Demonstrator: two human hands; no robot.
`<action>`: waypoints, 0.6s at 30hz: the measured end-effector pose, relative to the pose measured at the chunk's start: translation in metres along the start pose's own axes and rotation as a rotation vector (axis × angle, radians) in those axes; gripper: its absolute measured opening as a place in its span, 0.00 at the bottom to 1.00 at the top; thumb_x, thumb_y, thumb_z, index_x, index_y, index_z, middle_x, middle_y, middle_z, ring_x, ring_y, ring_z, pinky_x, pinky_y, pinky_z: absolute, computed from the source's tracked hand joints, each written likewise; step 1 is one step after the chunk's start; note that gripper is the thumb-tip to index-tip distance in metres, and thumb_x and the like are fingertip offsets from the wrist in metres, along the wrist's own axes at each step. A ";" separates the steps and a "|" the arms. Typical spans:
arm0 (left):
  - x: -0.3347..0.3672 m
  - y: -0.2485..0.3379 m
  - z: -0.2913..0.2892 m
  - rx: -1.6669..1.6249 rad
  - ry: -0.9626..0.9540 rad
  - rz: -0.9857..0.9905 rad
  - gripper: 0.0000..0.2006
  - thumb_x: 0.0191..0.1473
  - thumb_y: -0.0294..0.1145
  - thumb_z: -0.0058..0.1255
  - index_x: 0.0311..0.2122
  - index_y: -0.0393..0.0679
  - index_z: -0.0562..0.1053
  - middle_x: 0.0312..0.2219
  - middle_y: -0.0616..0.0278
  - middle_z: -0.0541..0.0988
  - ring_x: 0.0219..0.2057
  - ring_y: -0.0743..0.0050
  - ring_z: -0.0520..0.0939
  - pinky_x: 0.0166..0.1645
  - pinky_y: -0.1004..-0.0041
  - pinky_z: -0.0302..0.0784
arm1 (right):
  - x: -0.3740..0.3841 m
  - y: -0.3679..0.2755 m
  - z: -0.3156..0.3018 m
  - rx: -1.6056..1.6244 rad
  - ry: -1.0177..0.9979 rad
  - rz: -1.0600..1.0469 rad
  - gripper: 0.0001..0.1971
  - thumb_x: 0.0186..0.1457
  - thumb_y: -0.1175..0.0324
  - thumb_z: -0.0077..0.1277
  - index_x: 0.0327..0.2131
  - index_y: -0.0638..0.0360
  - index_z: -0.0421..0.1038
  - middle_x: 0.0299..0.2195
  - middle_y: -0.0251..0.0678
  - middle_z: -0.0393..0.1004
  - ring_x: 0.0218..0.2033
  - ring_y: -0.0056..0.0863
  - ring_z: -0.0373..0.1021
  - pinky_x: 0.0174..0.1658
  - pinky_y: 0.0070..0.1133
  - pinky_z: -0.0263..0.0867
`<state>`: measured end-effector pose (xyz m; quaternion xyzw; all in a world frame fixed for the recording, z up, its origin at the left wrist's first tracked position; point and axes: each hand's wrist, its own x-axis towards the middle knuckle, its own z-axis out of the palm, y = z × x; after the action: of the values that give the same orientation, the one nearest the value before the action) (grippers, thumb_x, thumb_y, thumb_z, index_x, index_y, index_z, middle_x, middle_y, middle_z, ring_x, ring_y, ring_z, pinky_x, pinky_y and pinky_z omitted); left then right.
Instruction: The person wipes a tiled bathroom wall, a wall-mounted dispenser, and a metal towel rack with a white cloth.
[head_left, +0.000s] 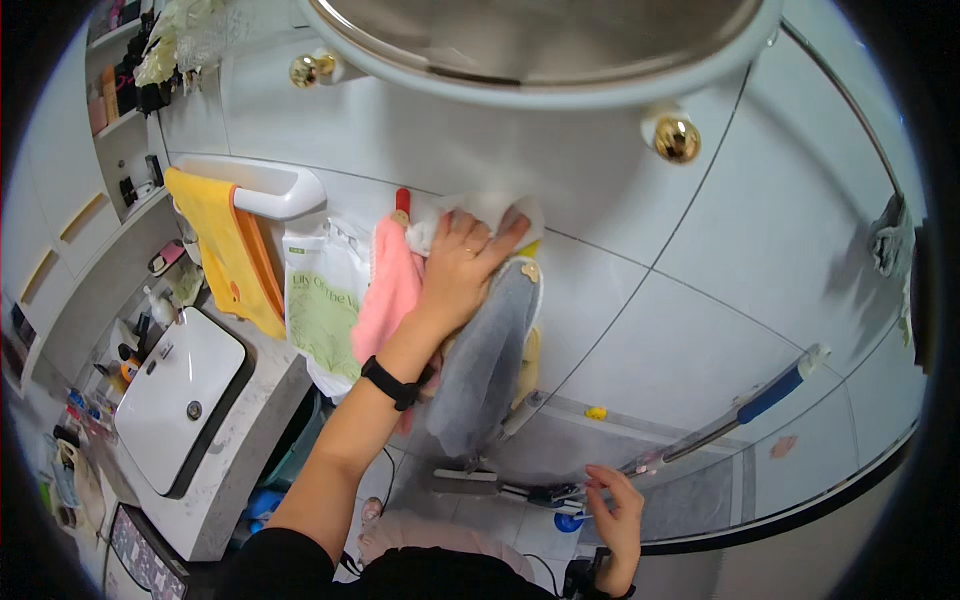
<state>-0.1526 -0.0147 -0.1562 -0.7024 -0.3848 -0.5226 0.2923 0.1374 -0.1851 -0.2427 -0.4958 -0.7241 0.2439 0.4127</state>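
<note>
My left hand [462, 258], with a black band on its wrist, reaches up to the tiled wall and presses a white cloth [523, 212] there, fingers bent over it. Part of the cloth is hidden under the hand. Just left of it hangs a fluffy pink towel [388, 290] beneath a red hook [402, 200]. A grey towel [480, 360] hangs below and right of the hand, with something yellow partly showing behind it. Low on the right, my right hand [615, 510] is held in the air with loosely bent, parted fingers and nothing visible in them.
A yellow towel [225, 240] hangs on a white rail, beside a white and green bag [325, 310]. Left stands a white sink [185, 400]. Above is a rounded mirror-like panel [540, 40] with gold knobs [677, 140]. A blue-gripped pole [770, 397] leans at right.
</note>
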 end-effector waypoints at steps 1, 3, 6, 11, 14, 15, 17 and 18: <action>-0.010 -0.006 0.006 0.033 0.008 0.007 0.21 0.40 0.25 0.44 0.46 0.46 0.69 0.26 0.60 0.68 0.31 0.60 0.66 0.42 0.56 0.59 | -0.004 0.006 -0.003 0.006 -0.005 0.007 0.14 0.41 0.81 0.49 0.36 0.62 0.70 0.34 0.41 0.72 0.31 0.26 0.70 0.35 0.19 0.64; -0.027 -0.006 0.007 0.030 0.005 -0.013 0.22 0.40 0.25 0.44 0.46 0.46 0.68 0.27 0.59 0.68 0.33 0.59 0.66 0.43 0.56 0.59 | -0.013 0.017 -0.010 -0.031 -0.017 0.048 0.14 0.41 0.81 0.48 0.36 0.62 0.70 0.33 0.41 0.72 0.31 0.28 0.70 0.35 0.20 0.64; -0.058 -0.008 0.012 0.000 -0.069 -0.105 0.23 0.41 0.22 0.44 0.47 0.45 0.67 0.36 0.55 0.69 0.40 0.53 0.66 0.46 0.54 0.57 | -0.023 0.024 -0.015 -0.023 -0.017 0.088 0.13 0.41 0.81 0.48 0.35 0.62 0.70 0.33 0.41 0.72 0.31 0.30 0.70 0.36 0.21 0.64; -0.113 -0.013 0.021 -0.087 -0.079 -0.193 0.23 0.44 0.21 0.43 0.49 0.44 0.64 0.41 0.48 0.67 0.42 0.47 0.64 0.51 0.52 0.53 | -0.028 0.033 -0.018 -0.017 -0.009 0.103 0.13 0.42 0.80 0.48 0.36 0.62 0.70 0.32 0.41 0.72 0.30 0.29 0.70 0.35 0.21 0.64; -0.150 -0.014 0.022 -0.130 -0.248 -0.349 0.24 0.43 0.21 0.43 0.50 0.43 0.63 0.41 0.48 0.68 0.43 0.47 0.64 0.52 0.54 0.53 | -0.028 0.032 -0.019 -0.011 0.004 0.122 0.13 0.42 0.80 0.48 0.36 0.62 0.70 0.30 0.41 0.72 0.29 0.29 0.70 0.34 0.21 0.64; -0.168 -0.019 0.028 -0.122 -0.243 -0.346 0.24 0.43 0.21 0.43 0.50 0.43 0.63 0.41 0.48 0.68 0.43 0.47 0.64 0.52 0.54 0.53 | -0.027 0.029 -0.018 -0.009 0.008 0.123 0.13 0.41 0.81 0.48 0.35 0.62 0.70 0.28 0.40 0.72 0.28 0.26 0.69 0.33 0.19 0.63; -0.199 -0.017 0.035 -0.118 -0.311 -0.364 0.22 0.43 0.22 0.43 0.48 0.43 0.64 0.40 0.47 0.68 0.42 0.48 0.66 0.51 0.55 0.55 | -0.025 0.030 -0.019 -0.008 0.022 0.124 0.13 0.40 0.82 0.48 0.34 0.63 0.71 0.26 0.38 0.72 0.26 0.23 0.68 0.32 0.18 0.63; -0.216 -0.014 0.037 -0.118 -0.359 -0.374 0.22 0.42 0.22 0.43 0.47 0.43 0.65 0.39 0.47 0.69 0.41 0.48 0.66 0.50 0.56 0.57 | -0.026 0.032 -0.020 -0.012 0.000 0.132 0.13 0.42 0.81 0.48 0.35 0.62 0.70 0.27 0.39 0.72 0.28 0.25 0.69 0.32 0.19 0.63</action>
<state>-0.1791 -0.0277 -0.3737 -0.7162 -0.5227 -0.4561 0.0764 0.1749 -0.1976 -0.2661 -0.5451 -0.6911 0.2664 0.3929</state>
